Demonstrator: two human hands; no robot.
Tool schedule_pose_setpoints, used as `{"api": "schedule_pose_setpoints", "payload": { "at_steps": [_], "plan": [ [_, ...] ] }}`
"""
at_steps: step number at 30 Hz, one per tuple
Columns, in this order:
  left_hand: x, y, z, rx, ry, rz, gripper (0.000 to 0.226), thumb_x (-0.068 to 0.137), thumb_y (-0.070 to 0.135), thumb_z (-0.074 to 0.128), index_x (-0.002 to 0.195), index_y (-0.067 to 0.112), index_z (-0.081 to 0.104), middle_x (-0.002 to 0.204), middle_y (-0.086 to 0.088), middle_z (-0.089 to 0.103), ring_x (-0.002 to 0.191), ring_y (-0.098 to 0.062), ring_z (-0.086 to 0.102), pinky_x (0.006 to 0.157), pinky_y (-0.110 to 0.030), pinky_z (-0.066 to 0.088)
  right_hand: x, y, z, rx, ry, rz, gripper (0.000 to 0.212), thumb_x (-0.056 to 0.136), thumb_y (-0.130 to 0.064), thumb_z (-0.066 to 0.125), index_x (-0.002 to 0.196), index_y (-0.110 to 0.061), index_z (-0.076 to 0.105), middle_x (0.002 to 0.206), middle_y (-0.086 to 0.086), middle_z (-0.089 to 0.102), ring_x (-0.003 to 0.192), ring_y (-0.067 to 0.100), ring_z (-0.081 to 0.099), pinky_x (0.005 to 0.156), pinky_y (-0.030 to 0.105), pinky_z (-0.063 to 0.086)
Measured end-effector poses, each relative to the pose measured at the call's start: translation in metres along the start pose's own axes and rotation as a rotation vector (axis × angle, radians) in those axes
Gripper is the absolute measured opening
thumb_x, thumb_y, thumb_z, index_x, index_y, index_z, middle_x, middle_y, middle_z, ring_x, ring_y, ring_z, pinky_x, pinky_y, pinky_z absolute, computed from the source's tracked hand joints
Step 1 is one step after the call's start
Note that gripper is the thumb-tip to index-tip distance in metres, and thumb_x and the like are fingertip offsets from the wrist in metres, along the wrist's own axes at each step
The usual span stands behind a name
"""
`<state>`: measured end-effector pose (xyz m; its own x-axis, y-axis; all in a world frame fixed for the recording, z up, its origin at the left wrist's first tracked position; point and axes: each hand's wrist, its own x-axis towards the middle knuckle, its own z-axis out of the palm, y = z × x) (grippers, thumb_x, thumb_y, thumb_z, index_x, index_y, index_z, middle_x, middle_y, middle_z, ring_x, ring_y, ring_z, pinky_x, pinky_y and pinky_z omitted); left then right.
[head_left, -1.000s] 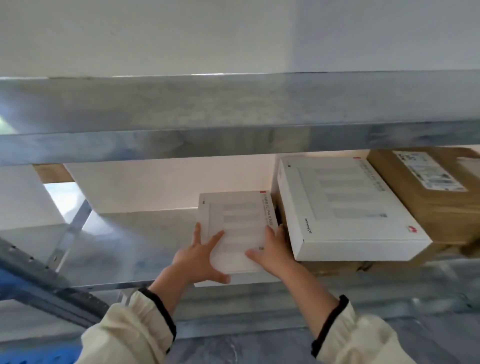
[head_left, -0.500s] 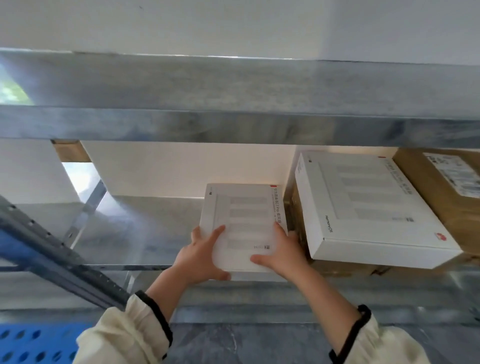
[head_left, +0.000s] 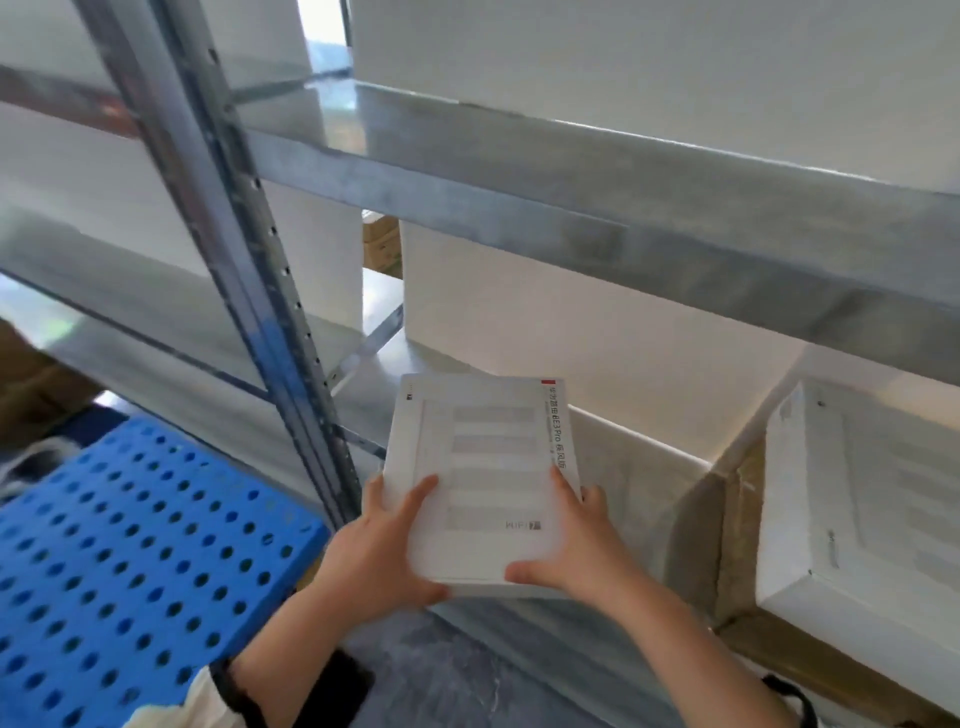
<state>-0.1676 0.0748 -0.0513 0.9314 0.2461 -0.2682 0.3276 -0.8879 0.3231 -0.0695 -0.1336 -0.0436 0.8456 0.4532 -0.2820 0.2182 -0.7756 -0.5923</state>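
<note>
A flat white product box (head_left: 485, 467) with grey bars and a red mark at its top right corner is held by both hands at the front edge of a metal shelf (head_left: 374, 395). My left hand (head_left: 382, 551) grips its near left edge, thumb on the top face. My right hand (head_left: 569, 545) grips the near right edge, thumb along the front and fingers on top. The box's near end sticks out past the shelf edge, tilted toward me.
A larger white box (head_left: 852, 509) sits on brown cardboard (head_left: 737, 519) to the right on the same shelf. A steel upright post (head_left: 249, 249) stands left of the hands. A blue perforated plastic surface (head_left: 130, 545) lies lower left. Another shelf beam (head_left: 623, 208) runs overhead.
The view has swung left and down. The box has come toward me to the shelf's front edge, still held by both hands at its near corners.
</note>
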Motion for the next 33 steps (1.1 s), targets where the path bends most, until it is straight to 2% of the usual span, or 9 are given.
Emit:
{"api": "schedule_pose_setpoints", "payload": {
  "at_steps": [4,8,12,16,18,21,25,30,33],
  "plan": [
    [-0.051,-0.043,0.003,-0.071,0.045,-0.197,0.115,0.059,0.065,0.071,0.144,0.049,-0.005,0.149,-0.007,-0.007,0.104,-0.023,0.053,0.084,-0.028,0.047,0.004,-0.045,0.033,-0.090,-0.147,-0.141,0.123,0.052,-0.052,0.082,0.143,-0.037,0.001,0.117,-0.003,0.022,0.093,0.012,0.037,0.089,0.025,0.043],
    [-0.109,-0.087,0.005,-0.134,0.091,-0.378,0.115,0.058,0.066,0.070,0.143,0.050,-0.006,0.149,-0.005,-0.008,0.100,-0.021,0.053,0.082,-0.026,0.048,-0.003,-0.096,0.070,-0.162,-0.259,-0.305,0.115,0.055,-0.051,0.081,0.141,-0.037,0.006,0.110,-0.005,0.020,0.086,0.008,0.038,0.070,0.013,0.038],
    [-0.175,-0.117,0.007,-0.191,0.138,-0.550,0.114,0.060,0.063,0.072,0.143,0.049,-0.007,0.146,0.000,-0.011,0.096,-0.015,0.052,0.082,-0.023,0.048,-0.018,-0.141,0.119,-0.158,-0.400,-0.408,0.120,0.045,-0.055,0.079,0.141,-0.035,0.010,0.114,-0.004,0.024,0.094,0.012,0.042,0.092,0.025,0.046],
    [-0.250,-0.144,0.019,-0.240,0.192,-0.711,0.112,0.062,0.060,0.073,0.143,0.048,-0.003,0.145,0.002,-0.008,0.088,-0.010,0.052,0.068,-0.014,0.043,-0.050,-0.185,0.169,-0.234,-0.571,-0.510,0.125,0.048,-0.058,0.076,0.145,-0.033,0.001,0.115,-0.005,0.018,0.101,0.012,0.038,0.093,0.024,0.041],
    [-0.287,-0.157,0.028,-0.259,0.214,-0.788,0.111,0.060,0.066,0.070,0.142,0.051,-0.002,0.147,0.003,-0.010,0.096,-0.012,0.055,0.079,-0.019,0.047,-0.072,-0.201,0.195,-0.248,-0.647,-0.539,0.127,0.052,-0.056,0.078,0.146,-0.033,-0.005,0.118,-0.006,0.015,0.103,0.009,0.034,0.097,0.023,0.038],
    [-0.339,-0.173,0.046,-0.321,0.230,-0.885,0.109,0.059,0.070,0.069,0.139,0.055,-0.004,0.149,0.003,-0.011,0.110,-0.013,0.054,0.093,-0.022,0.044,-0.108,-0.219,0.231,-0.256,-0.748,-0.562,0.128,0.056,-0.052,0.080,0.147,-0.031,-0.008,0.121,-0.007,0.011,0.107,0.007,0.033,0.102,0.024,0.036],
    [-0.398,-0.192,0.076,-0.422,0.278,-0.946,0.105,0.060,0.066,0.069,0.131,0.059,-0.008,0.147,0.007,-0.009,0.117,-0.014,0.049,0.096,-0.022,0.043,-0.151,-0.236,0.273,-0.267,-0.834,-0.579,0.132,0.056,-0.046,0.083,0.148,-0.028,-0.010,0.124,-0.008,0.010,0.109,0.006,0.033,0.105,0.028,0.036],
    [-0.449,-0.212,0.099,-0.496,0.300,-0.987,0.108,0.060,0.064,0.071,0.138,0.053,-0.003,0.147,0.007,-0.011,0.120,-0.015,0.049,0.095,-0.026,0.045,-0.187,-0.252,0.312,-0.309,-0.895,-0.646,0.130,0.058,-0.047,0.082,0.148,-0.026,-0.010,0.122,-0.008,0.011,0.106,0.006,0.035,0.098,0.023,0.037],
    [-0.460,-0.218,0.106,-0.502,0.321,-1.010,0.111,0.061,0.061,0.072,0.144,0.045,-0.001,0.147,0.006,-0.011,0.121,-0.015,0.046,0.098,-0.024,0.044,-0.197,-0.256,0.327,-0.329,-0.892,-0.659,0.131,0.059,-0.048,0.082,0.148,-0.025,-0.011,0.126,-0.007,0.010,0.106,0.005,0.034,0.101,0.022,0.035]
  ]
}}
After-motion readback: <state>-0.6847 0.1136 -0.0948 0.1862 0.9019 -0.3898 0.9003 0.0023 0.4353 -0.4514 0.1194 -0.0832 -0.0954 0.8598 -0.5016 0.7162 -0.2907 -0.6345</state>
